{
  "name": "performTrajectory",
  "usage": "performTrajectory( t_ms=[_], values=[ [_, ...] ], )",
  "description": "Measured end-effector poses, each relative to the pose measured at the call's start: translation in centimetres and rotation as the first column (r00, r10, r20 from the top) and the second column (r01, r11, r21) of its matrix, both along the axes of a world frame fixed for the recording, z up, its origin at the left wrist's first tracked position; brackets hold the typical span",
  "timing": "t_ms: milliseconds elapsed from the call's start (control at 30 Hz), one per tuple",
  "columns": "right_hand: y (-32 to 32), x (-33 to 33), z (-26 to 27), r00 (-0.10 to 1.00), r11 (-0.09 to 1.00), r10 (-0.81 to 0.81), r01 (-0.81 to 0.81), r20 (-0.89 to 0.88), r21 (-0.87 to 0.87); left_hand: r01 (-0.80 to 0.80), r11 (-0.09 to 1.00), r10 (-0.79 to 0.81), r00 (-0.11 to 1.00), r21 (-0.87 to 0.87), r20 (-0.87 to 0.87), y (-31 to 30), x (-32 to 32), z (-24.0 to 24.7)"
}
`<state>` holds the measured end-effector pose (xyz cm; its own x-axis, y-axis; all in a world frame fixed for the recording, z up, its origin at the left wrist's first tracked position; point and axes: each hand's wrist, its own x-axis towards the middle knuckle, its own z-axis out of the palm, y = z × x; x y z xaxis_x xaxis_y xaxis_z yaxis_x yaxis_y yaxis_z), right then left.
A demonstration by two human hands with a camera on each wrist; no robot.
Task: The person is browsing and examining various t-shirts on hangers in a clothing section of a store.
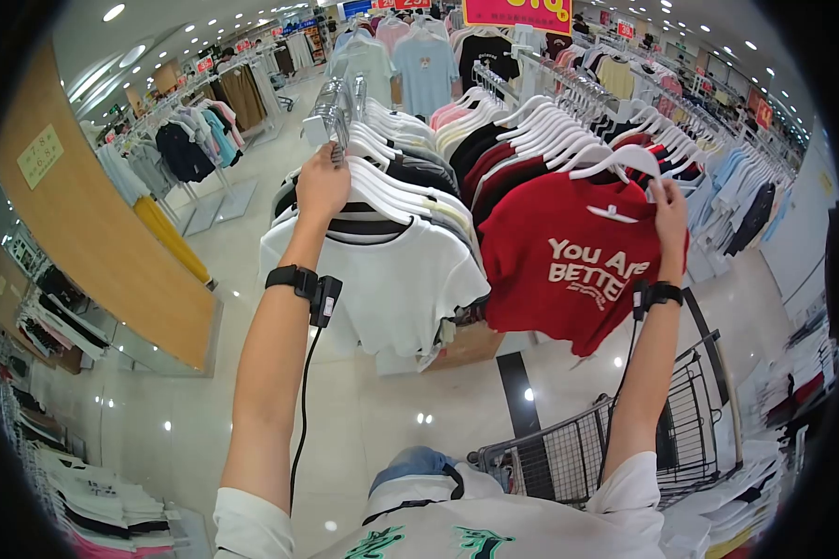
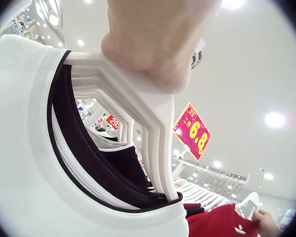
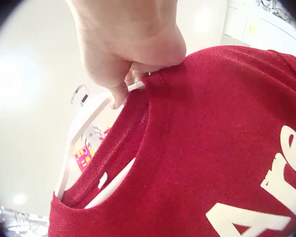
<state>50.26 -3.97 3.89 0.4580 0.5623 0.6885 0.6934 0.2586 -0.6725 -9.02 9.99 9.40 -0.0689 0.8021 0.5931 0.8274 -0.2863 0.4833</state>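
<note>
Red cotton with white lettering faces the person: the red T-shirt (image 1: 559, 261) hangs on a white hanger (image 1: 615, 163), and the right hand (image 1: 669, 210) grasps it at the shoulder nearest that hand, fingers curled round the hanger's arm and the cloth over it. Well off to the other side, the left hand (image 1: 323, 182) sits on top of the packed hangers (image 1: 391, 191) on the rail, fingers bent over them and holding them. Just under that hand hangs a white T-shirt (image 1: 391, 279) with a dark one behind its collar. Below the right forearm stands a wire shopping cart (image 1: 625, 438).
</note>
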Motion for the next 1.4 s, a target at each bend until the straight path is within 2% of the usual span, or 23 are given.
performTrajectory(
  t_ms=[67, 200, 333, 367, 400, 467, 600, 733, 800, 867, 933, 1067, 1200, 1267, 1400],
  values=[
    [-1.7, 1.8, 0.7, 1.000, 1.000, 0.011, -0.011, -0.013, 0.007, -0.002, 1.000, 0.001, 1.000, 0.017, 0.005, 0.2, 0.0, -0.1],
    [-7.7, 0.5, 0.8, 0.999, 0.998, 0.022, -0.019, -0.049, 0.053, -0.007, 1.000, 0.007, 1.000, 0.000, -0.001, 0.7, -0.2, -0.3],
    [-14.6, -3.5, -2.4, 0.990, 0.996, -0.066, 0.057, -0.127, -0.074, 0.046, 0.996, -0.046, 0.999, 0.079, 0.000, 1.2, -0.5, -0.8],
    [-16.0, -4.7, -3.2, 0.986, 0.989, -0.109, 0.094, -0.124, -0.118, 0.011, 0.996, -0.011, 1.000, 0.085, 0.006, 0.7, -0.3, -0.4],
    [-16.8, -5.7, -4.5, 0.985, 0.993, -0.086, 0.073, -0.149, -0.089, -0.023, 0.995, 0.022, 1.000, 0.094, 0.015, 0.4, 0.1, -0.1],
    [-18.1, -7.7, -7.5, 0.971, 0.984, -0.110, 0.077, -0.210, -0.159, -0.003, 0.990, 0.004, 1.000, 0.142, -0.001, 1.4, -0.5, -0.8],
    [-19.5, -10.8, -15.3, 0.956, 0.966, -0.014, -0.062, -0.294, -0.250, 0.009, 0.998, -0.010, 1.000, 0.069, 0.006, 2.2, -1.0, -1.0],
    [-20.8, -14.9, -19.8, 0.893, 0.907, 0.096, -0.260, -0.440, -0.330, 0.026, 0.998, -0.028, 0.999, 0.051, 0.046, 1.9, -1.0, -0.9],
    [-22.0, -17.6, -20.9, 0.852, 0.895, 0.096, -0.300, -0.514, -0.330, 0.041, 0.999, -0.043, 0.997, 0.036, 0.059, 1.9, -0.9, -0.9],
    [-23.0, -18.9, -24.3, 0.879, 0.889, 0.084, -0.279, -0.470, -0.363, 0.030, 0.999, -0.032, 0.999, 0.044, 0.041, 1.7, -0.9, -0.8],
    [-23.8, -21.1, -24.8, 0.816, 0.895, 0.027, -0.276, -0.577, -0.349, 0.019, 0.998, -0.021, 0.999, 0.061, 0.030, 2.2, -1.2, -1.0],
    [-24.5, -22.7, -26.1, 0.836, 0.880, 0.057, -0.301, -0.546, -0.367, 0.006, 0.998, -0.009, 0.999, 0.056, 0.047, 1.7, -0.9, -0.9],
    [-24.6, -22.6, -25.0, 0.829, 0.875, 0.067, -0.317, -0.556, -0.367, 0.034, 0.999, -0.036, 0.998, 0.032, 0.060, 2.0, -1.3, -1.1],
    [-24.8, -22.4, -23.9, 0.814, 0.863, 0.067, -0.338, -0.577, -0.376, 0.021, 0.994, -0.026, 0.999, 0.109, 0.045, 2.8, -1.5, -1.6],
    [-25.5, -22.4, -21.1, 0.886, 0.865, 0.045, -0.265, -0.461, -0.426, -0.024, 0.992, 0.018, 0.998, 0.126, 0.055, 1.4, -0.6, -1.1]
  ],
)
